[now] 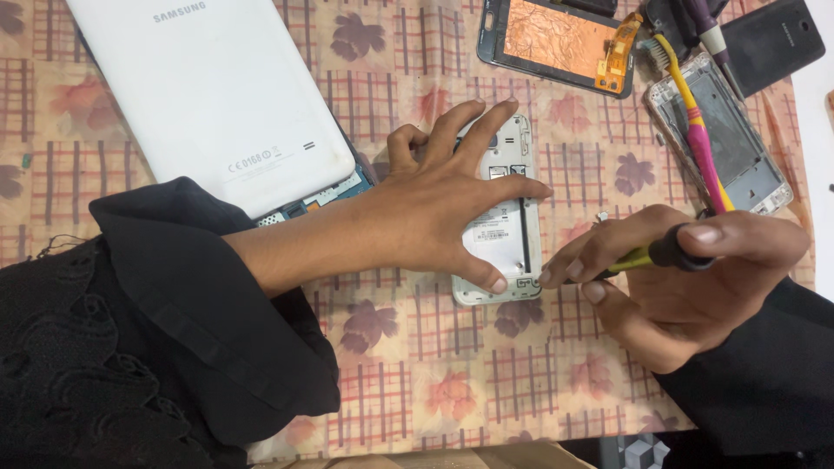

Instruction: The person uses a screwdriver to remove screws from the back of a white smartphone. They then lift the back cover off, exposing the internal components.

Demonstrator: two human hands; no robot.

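Opened phone is pinned to bench by spread left hand. Screwdriver is gripped in right hand, tip at phone's lower corner.

A phone repair bench: an opened phone under the fingers, stripped frames and screens beyond them

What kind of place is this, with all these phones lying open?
Probably a small phone repair bench: an opened white phone under the left hand, a screwdriver in the right hand, and a detached screen nearby.
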